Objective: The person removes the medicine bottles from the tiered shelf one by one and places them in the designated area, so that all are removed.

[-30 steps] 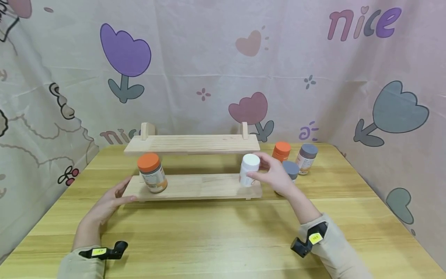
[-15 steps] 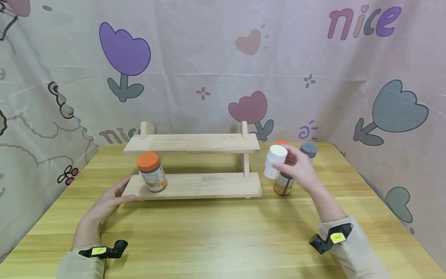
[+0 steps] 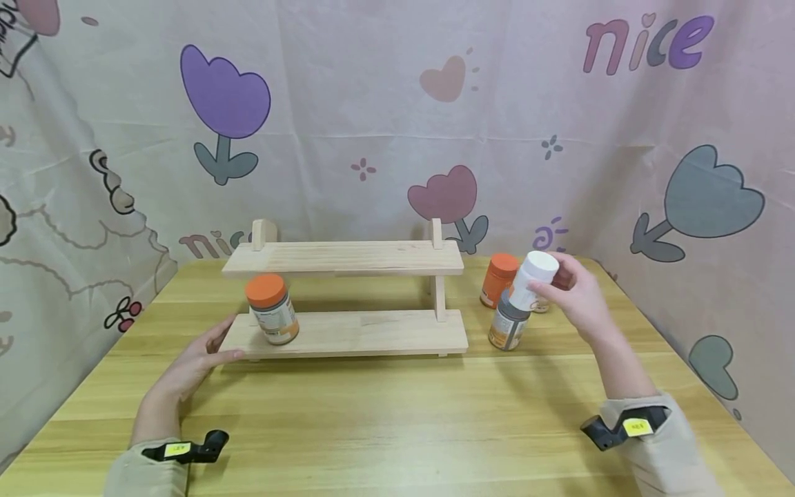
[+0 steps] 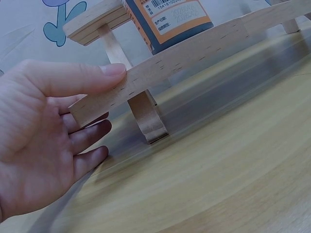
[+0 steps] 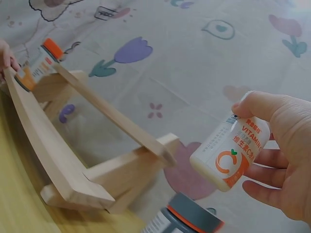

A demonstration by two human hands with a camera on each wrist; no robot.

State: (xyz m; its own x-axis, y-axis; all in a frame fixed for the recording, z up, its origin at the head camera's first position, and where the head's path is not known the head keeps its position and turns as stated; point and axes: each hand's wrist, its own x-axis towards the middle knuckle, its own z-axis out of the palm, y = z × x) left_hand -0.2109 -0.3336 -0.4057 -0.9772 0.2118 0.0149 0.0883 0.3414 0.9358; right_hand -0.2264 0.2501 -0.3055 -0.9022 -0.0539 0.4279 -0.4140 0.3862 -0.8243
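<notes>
My right hand (image 3: 574,297) grips a white vitamin bottle (image 3: 533,279) (image 5: 229,154), tilted in the air above a grey-lidded jar (image 3: 508,323) (image 5: 187,219), to the right of the two-tier wooden shelf (image 3: 348,331). My left hand (image 3: 199,355) (image 4: 48,141) rests with straight fingers at the left end of the shelf's lower board (image 4: 160,68), thumb on its top edge. An orange-lidded jar (image 3: 270,308) (image 4: 167,19) stands on that lower board near the left end.
A second orange-lidded jar (image 3: 498,279) stands on the wooden table (image 3: 397,414) behind the grey-lidded one. Another jar is mostly hidden behind my right hand. A printed cloth backdrop (image 3: 385,117) closes off the back and both sides.
My right hand has carried the white bottle from the right end of the lower board rightward and upward, to above the jars beside the shelf. The left hand has not moved.
</notes>
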